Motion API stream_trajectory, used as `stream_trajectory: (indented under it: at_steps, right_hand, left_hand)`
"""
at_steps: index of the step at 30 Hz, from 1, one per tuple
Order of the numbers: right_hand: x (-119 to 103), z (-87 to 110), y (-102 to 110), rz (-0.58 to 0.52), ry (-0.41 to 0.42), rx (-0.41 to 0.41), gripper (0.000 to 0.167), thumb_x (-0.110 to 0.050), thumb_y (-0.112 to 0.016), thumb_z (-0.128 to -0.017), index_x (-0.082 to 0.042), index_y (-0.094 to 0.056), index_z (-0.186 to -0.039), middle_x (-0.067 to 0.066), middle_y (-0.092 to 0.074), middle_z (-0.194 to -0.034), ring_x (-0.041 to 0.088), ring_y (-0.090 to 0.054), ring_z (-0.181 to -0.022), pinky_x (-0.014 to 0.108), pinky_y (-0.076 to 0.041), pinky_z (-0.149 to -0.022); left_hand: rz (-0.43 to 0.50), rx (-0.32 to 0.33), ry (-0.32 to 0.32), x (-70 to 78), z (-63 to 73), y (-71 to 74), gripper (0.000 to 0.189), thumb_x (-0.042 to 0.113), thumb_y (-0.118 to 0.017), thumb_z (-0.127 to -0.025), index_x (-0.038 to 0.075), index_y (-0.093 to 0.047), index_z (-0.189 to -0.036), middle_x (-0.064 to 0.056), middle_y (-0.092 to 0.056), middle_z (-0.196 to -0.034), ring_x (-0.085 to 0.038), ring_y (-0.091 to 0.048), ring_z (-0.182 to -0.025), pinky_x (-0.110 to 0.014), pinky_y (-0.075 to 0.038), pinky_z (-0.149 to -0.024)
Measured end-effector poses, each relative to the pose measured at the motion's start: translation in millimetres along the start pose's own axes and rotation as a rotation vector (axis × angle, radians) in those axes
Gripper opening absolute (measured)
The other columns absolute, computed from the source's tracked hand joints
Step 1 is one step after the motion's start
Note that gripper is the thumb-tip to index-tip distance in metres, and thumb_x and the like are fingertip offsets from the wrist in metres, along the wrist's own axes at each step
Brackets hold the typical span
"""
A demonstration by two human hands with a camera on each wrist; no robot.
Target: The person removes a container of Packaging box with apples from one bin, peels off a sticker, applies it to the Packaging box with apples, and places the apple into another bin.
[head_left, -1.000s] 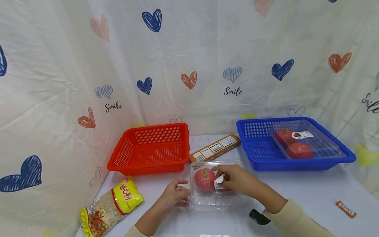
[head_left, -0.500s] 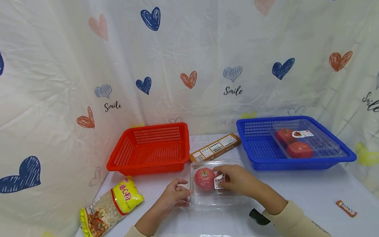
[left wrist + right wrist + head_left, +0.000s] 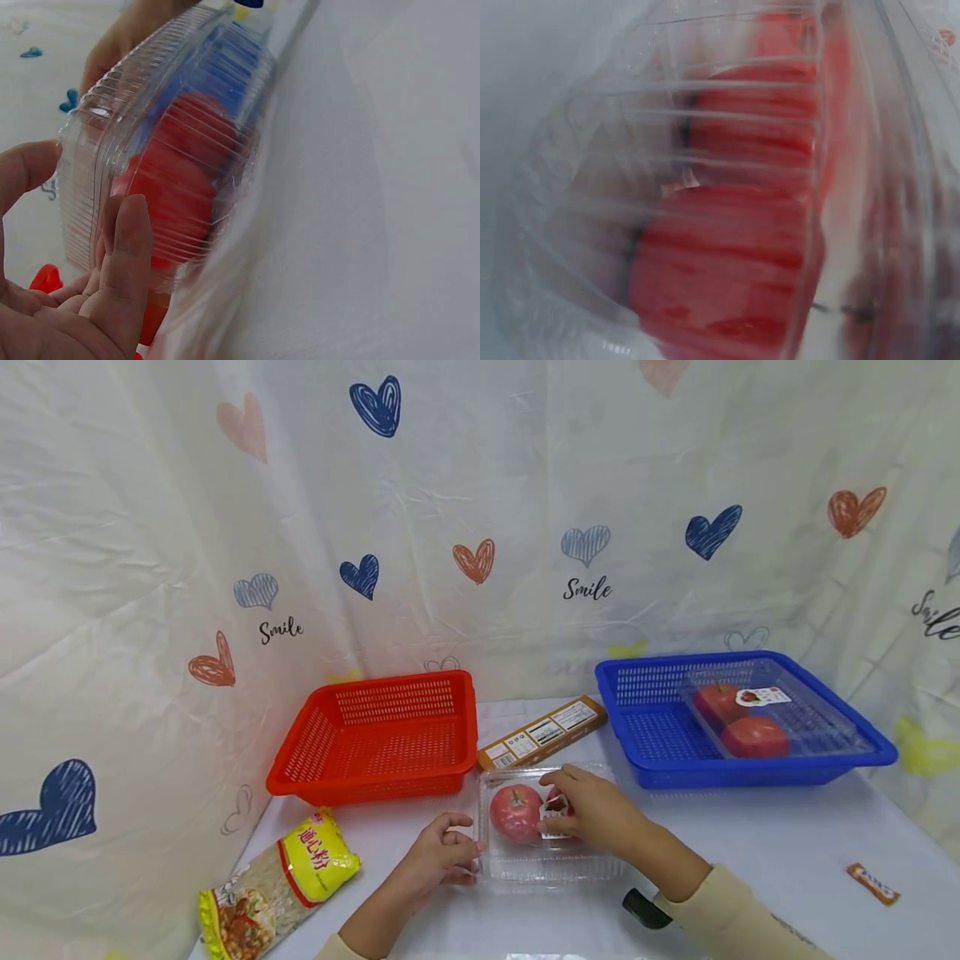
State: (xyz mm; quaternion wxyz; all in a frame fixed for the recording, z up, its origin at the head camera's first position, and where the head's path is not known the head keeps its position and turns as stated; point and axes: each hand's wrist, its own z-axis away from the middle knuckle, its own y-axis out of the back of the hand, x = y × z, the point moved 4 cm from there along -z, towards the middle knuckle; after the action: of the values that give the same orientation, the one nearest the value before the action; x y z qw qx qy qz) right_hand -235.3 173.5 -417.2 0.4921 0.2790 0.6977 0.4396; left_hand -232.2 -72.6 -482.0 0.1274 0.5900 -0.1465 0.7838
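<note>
A clear plastic clamshell box [image 3: 540, 866] with two red apples [image 3: 516, 814] lies on the white tabletop. My left hand [image 3: 442, 852] touches its left end. In the left wrist view, the thumb and a finger of that hand rest against the ribbed side and rim of the box [image 3: 82, 180]. Over the lid, my right hand [image 3: 596, 806] has its thumb on a white label [image 3: 556, 828] with a red picture. Its index finger is raised apart from the thumb. The right wrist view shows the red apples [image 3: 727, 270] blurred through ribbed plastic.
A red basket [image 3: 375, 789] stands behind to the left, a blue basket [image 3: 757, 774] to the right with another apple box [image 3: 813, 727]. A flat brown carton [image 3: 543, 732] lies between them. A yellow noodle bag [image 3: 281, 885], small orange wrapped bar [image 3: 872, 883] and dark object [image 3: 645, 910] lie nearer.
The label, bent up between my right thumb and fingers at first, now lies flatter on the lid. My right index finger has spread away from the thumb. The left hand stays put.
</note>
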Motion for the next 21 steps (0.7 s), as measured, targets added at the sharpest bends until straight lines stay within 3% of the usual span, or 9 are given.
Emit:
stream_trajectory:
  at_steps: [2,5,8,11,15,21]
  right_hand:
    - [-0.2,1.3,0.1,-0.002,-0.019,0.04,0.052,-0.042,-0.08,-0.078,-0.016,-0.058,-0.117,-0.011,-0.052,-0.094,0.008,-0.052,-0.078,0.026,-0.05,-0.069]
    - [-1.1,5.5,3.4,-0.003,0.027,0.108,0.042,-0.033,-0.082,-0.078,-0.018,-0.054,-0.105,-0.01,-0.048,-0.092,0.01,-0.051,-0.076,0.025,-0.048,-0.065]
    - [-2.4,10.7,6.5,0.008,0.151,0.146,0.032,-0.025,-0.084,-0.077,-0.021,-0.056,-0.094,-0.012,-0.047,-0.092,0.01,-0.054,-0.079,0.023,-0.051,-0.068]
    - [-3.4,15.3,6.9,-0.002,0.289,0.13,0.023,-0.019,-0.083,-0.077,-0.026,-0.065,-0.089,-0.014,-0.049,-0.095,0.009,-0.056,-0.085,0.023,-0.052,-0.074]
    - [-4.4,18.0,6.7,0.0,0.422,0.099,0.022,-0.011,-0.081,-0.078,-0.025,-0.074,-0.094,-0.009,-0.052,-0.098,0.009,-0.054,-0.092,0.026,-0.053,-0.079]
    - [-3.4,15.7,6.1,0.068,0.475,0.096,0.027,-0.011,-0.079,-0.081,-0.024,-0.076,-0.105,-0.009,-0.048,-0.094,0.009,-0.047,-0.087,0.024,-0.048,-0.072]
  left_hand:
    - [0.007,-0.006,-0.007,0.3,0.2,-0.2,0.057,0.015,-0.076,-0.084,-0.001,-0.042,-0.127,-0.007,-0.065,-0.085,-0.02,-0.062,-0.07,-0.037,-0.058,-0.067]
    - [0.015,-0.009,-0.011,0.6,0.6,-0.1,0.057,0.014,-0.076,-0.084,-0.001,-0.042,-0.127,-0.007,-0.065,-0.084,-0.019,-0.062,-0.069,-0.037,-0.058,-0.067]
    - [0.012,0.0,0.0,0.3,1.4,0.2,0.056,0.014,-0.076,-0.084,-0.001,-0.043,-0.127,-0.008,-0.065,-0.085,-0.019,-0.062,-0.069,-0.037,-0.058,-0.067]
    - [0.002,0.012,0.012,-0.7,1.7,0.8,0.056,0.014,-0.076,-0.084,0.0,-0.043,-0.127,-0.008,-0.065,-0.085,-0.02,-0.062,-0.069,-0.037,-0.058,-0.067]
    - [-0.01,0.017,0.009,-1.5,0.6,1.9,0.056,0.014,-0.076,-0.084,0.0,-0.044,-0.127,-0.008,-0.065,-0.085,-0.02,-0.062,-0.069,-0.038,-0.058,-0.067]
    - [-0.011,0.011,-0.005,-1.9,-0.9,2.4,0.057,0.016,-0.076,-0.084,0.0,-0.044,-0.128,-0.008,-0.064,-0.083,-0.021,-0.063,-0.069,-0.038,-0.058,-0.067]
